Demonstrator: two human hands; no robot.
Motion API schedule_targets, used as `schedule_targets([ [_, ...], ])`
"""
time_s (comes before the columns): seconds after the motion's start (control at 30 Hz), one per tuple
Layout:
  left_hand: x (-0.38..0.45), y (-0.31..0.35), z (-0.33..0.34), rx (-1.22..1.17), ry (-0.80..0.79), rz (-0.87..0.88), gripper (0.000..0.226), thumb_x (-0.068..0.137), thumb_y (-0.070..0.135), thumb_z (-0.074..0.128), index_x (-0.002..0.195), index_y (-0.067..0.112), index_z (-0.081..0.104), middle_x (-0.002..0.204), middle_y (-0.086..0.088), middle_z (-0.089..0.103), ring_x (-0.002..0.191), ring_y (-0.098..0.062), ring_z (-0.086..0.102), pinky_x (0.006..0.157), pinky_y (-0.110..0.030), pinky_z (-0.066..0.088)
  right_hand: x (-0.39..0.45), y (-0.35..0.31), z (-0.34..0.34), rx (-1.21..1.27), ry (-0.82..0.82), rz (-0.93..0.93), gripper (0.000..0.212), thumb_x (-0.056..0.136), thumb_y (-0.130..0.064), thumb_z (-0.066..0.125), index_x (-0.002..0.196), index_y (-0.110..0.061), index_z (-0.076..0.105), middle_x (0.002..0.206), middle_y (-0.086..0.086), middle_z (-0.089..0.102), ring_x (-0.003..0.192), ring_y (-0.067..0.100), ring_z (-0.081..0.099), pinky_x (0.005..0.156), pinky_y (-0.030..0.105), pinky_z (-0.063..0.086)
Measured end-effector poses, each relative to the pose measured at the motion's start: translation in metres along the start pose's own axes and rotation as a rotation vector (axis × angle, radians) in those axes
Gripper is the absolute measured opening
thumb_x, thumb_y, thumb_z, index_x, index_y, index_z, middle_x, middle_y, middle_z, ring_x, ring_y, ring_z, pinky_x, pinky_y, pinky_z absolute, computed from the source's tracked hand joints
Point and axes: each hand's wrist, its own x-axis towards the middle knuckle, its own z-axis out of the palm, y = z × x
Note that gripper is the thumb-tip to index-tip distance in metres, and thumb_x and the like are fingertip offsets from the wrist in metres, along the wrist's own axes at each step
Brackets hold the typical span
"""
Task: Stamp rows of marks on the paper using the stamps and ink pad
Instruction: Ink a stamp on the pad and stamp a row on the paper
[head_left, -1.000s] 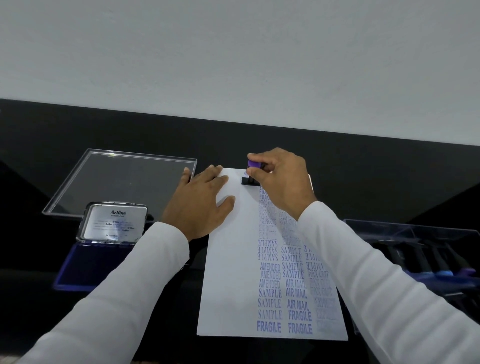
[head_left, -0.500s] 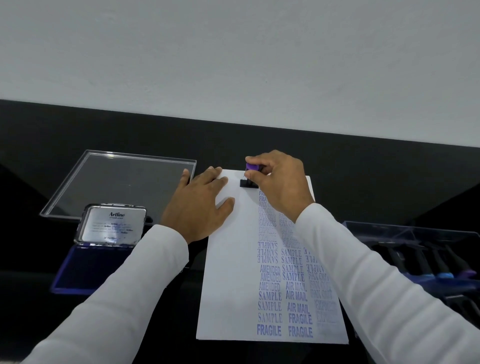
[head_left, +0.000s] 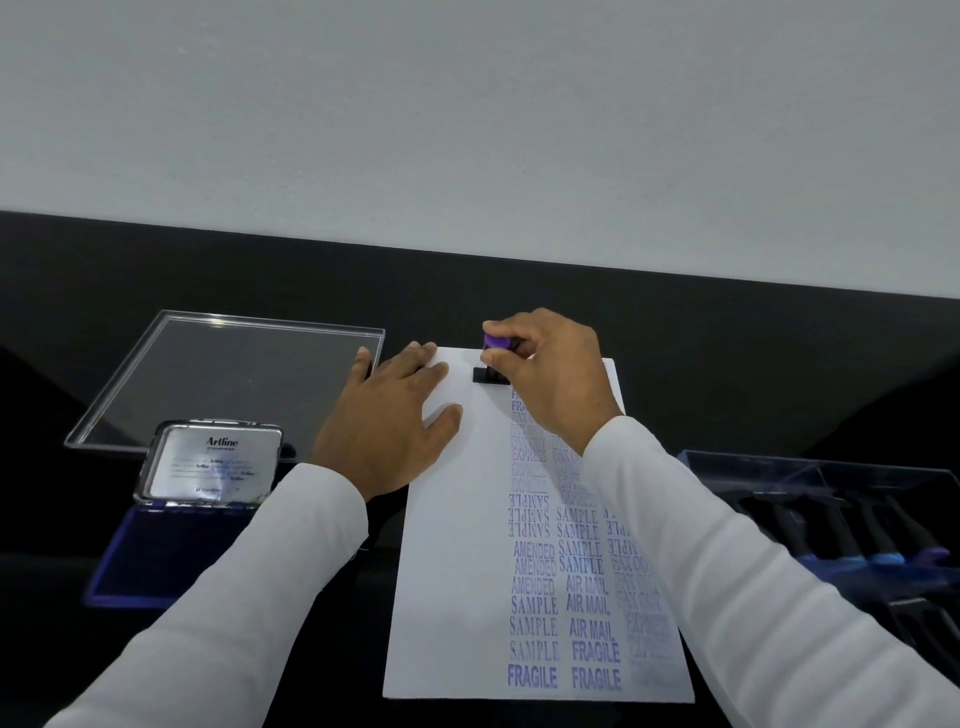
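**Stamp pressing at the far edge of the sheet**

Head view: the right hand (head_left: 550, 379) is pinching the purple-topped stamp (head_left: 494, 358), its base sitting on the paper (head_left: 457, 545) above the column of marks. The left hand (head_left: 395, 421) is lying flat, fingers straight, pinning the sheet. The ink pad (head_left: 171, 551) is lying open at left. Rocking the stamp could smear the print; easing the flat hand could let the sheet slide.

A black desk (head_left: 701, 364) carries a stamped paper (head_left: 457, 571) at its middle, an open ink pad (head_left: 171, 551) and clear lid (head_left: 234, 374) left, a stamp tray (head_left: 883, 514) right.
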Motion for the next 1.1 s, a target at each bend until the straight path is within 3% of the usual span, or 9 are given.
schedule_targets([
  [0.5, 0.0005, -0.0005, 0.0003, 0.015, -0.025, -0.017, 0.066, 0.098, 0.061, 0.039, 0.152, 0.024, 0.042, 0.163, 0.003, 0.029, 0.151, -0.019, 0.025, 0.125, -0.051, 0.001, -0.0022, 0.0015, -0.0009, -0.009, 0.006, -0.038, 0.029, 0.084, -0.027, 0.078, 0.112, -0.022, 0.074, 0.105, -0.005, 0.068, 0.090, 0.012, 0.064, 0.089, 0.030, 0.057],
  [0.67, 0.0000, 0.0004, -0.0001, 0.009, -0.026, -0.017, 0.071, 0.094, 0.065, 0.032, 0.151, 0.024, 0.042, 0.163, 0.004, 0.030, 0.151, -0.019, 0.026, 0.125, -0.051, 0.001, -0.0018, 0.0032, 0.0007, -0.014, 0.008, -0.035, 0.033, 0.087, -0.029, 0.075, 0.119, -0.021, 0.072, 0.112, -0.003, 0.068, 0.097, 0.013, 0.064, 0.093, 0.033, 0.055],
  [0.83, -0.0006, -0.0012, 0.0006, 0.000, -0.008, 0.000, 0.065, 0.098, 0.060, 0.039, 0.150, 0.022, 0.045, 0.162, 0.002, 0.033, 0.151, -0.019, 0.027, 0.125, -0.052, 0.002, -0.0006, 0.0046, 0.0027, -0.044, 0.002, -0.039, 0.037, 0.089, -0.032, 0.071, 0.125, -0.023, 0.069, 0.116, -0.004, 0.067, 0.100, 0.010, 0.061, 0.092, 0.023, 0.051],
  [1.1, 0.0001, -0.0004, 0.0000, 0.010, -0.013, -0.012, 0.061, 0.099, 0.057, 0.044, 0.151, 0.023, 0.043, 0.163, 0.004, 0.030, 0.151, -0.018, 0.026, 0.125, -0.049, -0.001, -0.0015, 0.0058, 0.0009, -0.004, 0.020, -0.065, 0.028, 0.084, -0.028, 0.078, 0.110, -0.022, 0.075, 0.102, -0.010, 0.066, 0.087, 0.008, 0.063, 0.080, 0.016, 0.051],
])
